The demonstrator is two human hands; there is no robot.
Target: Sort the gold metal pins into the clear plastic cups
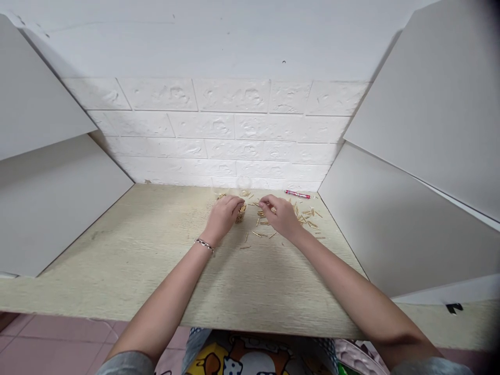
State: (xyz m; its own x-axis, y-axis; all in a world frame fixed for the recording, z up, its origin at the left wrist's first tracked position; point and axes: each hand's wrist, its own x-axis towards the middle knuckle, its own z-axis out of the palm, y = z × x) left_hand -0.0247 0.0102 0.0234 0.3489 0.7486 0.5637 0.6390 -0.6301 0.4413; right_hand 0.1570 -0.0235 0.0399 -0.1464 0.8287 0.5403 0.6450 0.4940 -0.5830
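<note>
My left hand [224, 213], a bracelet on its wrist, is closed at a small clear cup [240, 214] filled with slim gold-coloured pieces. Its fingertips reach the cup's upper part; the palm side is hidden. Just to the right, my right hand [282, 214] has its thumb and forefinger pinched together. A thin gold-coloured stick [253, 203] extends leftward from that pinch toward the cup. Loose gold-coloured sticks [311, 224] lie scattered under and around my right hand, with several more nearer to me.
Behind my left hand are clear containers [244, 183] with gold-coloured pieces near them. A red marker-like tube [297, 194] lies by the white brick-patterned wall [214, 125]. Pale panels [66, 203] flank the wooden table [258, 297] on both sides.
</note>
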